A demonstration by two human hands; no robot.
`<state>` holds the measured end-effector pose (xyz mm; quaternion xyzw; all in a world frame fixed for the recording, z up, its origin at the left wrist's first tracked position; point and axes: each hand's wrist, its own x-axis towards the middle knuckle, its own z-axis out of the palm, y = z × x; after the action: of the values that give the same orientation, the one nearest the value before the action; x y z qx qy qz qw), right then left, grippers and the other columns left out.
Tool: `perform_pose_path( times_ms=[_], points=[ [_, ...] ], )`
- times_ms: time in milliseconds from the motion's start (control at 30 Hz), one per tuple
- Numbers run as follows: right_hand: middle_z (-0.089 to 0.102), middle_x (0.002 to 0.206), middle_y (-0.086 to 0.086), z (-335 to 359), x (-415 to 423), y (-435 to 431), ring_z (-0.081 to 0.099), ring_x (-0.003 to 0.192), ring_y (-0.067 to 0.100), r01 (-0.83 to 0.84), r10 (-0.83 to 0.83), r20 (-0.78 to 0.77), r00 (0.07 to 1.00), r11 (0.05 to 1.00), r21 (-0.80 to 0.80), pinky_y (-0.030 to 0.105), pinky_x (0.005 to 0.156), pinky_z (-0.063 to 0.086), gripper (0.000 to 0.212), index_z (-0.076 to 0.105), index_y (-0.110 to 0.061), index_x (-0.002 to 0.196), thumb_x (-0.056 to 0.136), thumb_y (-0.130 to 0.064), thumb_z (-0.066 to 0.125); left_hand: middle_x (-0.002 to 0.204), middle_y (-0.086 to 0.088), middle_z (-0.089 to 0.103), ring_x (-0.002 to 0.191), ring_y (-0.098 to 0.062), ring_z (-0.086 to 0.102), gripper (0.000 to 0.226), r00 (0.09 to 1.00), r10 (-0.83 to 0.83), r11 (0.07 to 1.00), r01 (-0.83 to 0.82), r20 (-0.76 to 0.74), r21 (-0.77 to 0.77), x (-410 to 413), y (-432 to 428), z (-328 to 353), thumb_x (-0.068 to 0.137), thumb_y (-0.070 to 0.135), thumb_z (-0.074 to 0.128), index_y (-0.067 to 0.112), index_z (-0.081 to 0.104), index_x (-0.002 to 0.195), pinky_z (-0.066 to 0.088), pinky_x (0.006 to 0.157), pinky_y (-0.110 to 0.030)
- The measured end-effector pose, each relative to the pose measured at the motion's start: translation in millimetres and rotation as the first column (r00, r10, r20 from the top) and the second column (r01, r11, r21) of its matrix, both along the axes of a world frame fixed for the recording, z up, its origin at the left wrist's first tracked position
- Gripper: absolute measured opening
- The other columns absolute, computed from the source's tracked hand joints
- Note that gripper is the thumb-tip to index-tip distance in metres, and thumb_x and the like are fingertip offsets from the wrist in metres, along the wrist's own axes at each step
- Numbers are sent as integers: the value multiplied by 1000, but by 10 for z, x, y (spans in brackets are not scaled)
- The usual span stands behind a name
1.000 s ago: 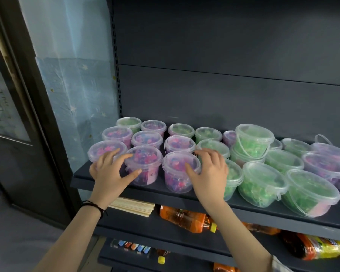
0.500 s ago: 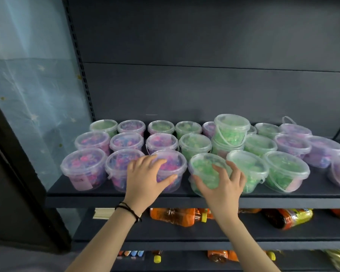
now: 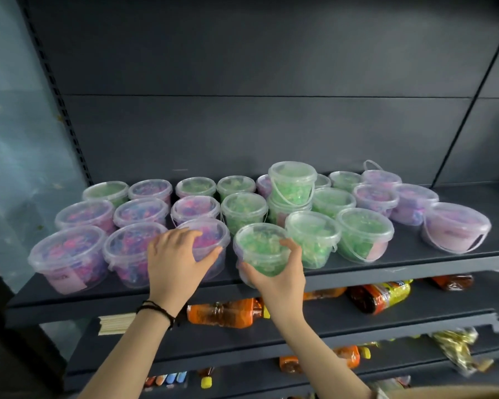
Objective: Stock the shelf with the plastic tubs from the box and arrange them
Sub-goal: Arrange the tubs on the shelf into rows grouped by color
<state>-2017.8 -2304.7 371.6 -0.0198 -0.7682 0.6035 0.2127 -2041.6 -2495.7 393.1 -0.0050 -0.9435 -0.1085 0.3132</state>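
Several clear plastic tubs with pink-purple or green contents stand in rows on the dark shelf. My left hand lies over the front of a pink-purple tub in the front row, fingers curled round its rim. My right hand grips a green tub from below and the side, at the shelf's front edge. One green tub is stacked on another further back. A pink tub lies tilted at the far right. No box is in view.
Orange drink bottles lie on the shelf below, beside a stack of wooden sticks. More bottles and wrapped goods sit lower down. The shelf's perforated upright runs along the left; the right end of the top shelf is bare.
Both hands have shifted right along the front row. My left hand went from the two left pink tubs to the third one; my right hand took hold of the green tub.
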Motion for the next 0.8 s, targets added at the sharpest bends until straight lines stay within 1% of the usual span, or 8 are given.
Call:
perform_pose_path(
  times_ms=[67,167,333,467,567,633,700,800],
  points=[
    [55,120,-15,23,109,142,54,114,9,-65,66,2,998,997,-41,36,91,51,71,39,-49,114,58,-53,82,102,0,71,99,-24,62,67,1000,15,1000,-15,-7,6,-22,36,18,74,72,41,18,70,101,41,85,-41],
    [59,119,-16,69,285,421,58,111,6,-179,178,-24,984,982,-65,30,89,53,69,40,-53,115,61,-45,83,97,-4,71,93,-28,63,63,999,34,999,-34,-16,0,-28,160,25,73,67,44,14,69,97,42,81,-41],
    [56,122,-21,252,390,905,54,117,4,-252,255,-85,963,967,36,31,94,50,75,43,-48,120,57,-48,83,107,-9,69,101,-32,61,58,1000,28,999,-28,-8,42,-81,293,-41,78,59,48,10,68,104,43,87,-45],
    [49,122,-29,387,390,1300,47,122,-1,-157,163,-182,970,987,45,16,92,44,76,43,-45,122,56,-49,81,108,-12,68,102,-35,59,42,998,56,996,-57,9,67,-121,333,-68,82,43,71,8,66,105,42,88,-47],
    [50,123,-24,435,347,1671,49,121,2,-40,42,-219,975,999,14,21,93,46,77,41,-48,121,60,-41,88,106,-13,68,99,-36,59,41,996,90,993,-91,14,72,-129,374,-66,80,40,73,8,66,105,43,86,-47],
    [49,121,-30,424,299,1925,50,118,-2,60,-63,-212,975,998,-19,22,93,46,75,42,-47,121,64,-32,88,106,-13,68,101,-38,58,42,994,106,990,-106,1,95,-129,411,-63,81,42,70,8,66,104,43,86,-48],
    [48,122,-32,388,259,2160,50,118,-1,165,-170,-192,966,985,-44,23,93,46,73,42,-46,124,67,-32,86,108,-14,67,103,-40,56,47,993,119,986,-117,-8,116,-128,435,-68,81,48,62,8,66,105,42,86,-50],
    [47,127,-21,309,185,2471,47,122,9,283,-289,-149,946,957,-62,26,96,42,72,40,-40,126,70,-35,84,109,-13,67,104,-39,56,63,991,132,986,-132,5,99,-137,441,-87,76,60,44,10,66,106,43,86,-50]
  ],
)
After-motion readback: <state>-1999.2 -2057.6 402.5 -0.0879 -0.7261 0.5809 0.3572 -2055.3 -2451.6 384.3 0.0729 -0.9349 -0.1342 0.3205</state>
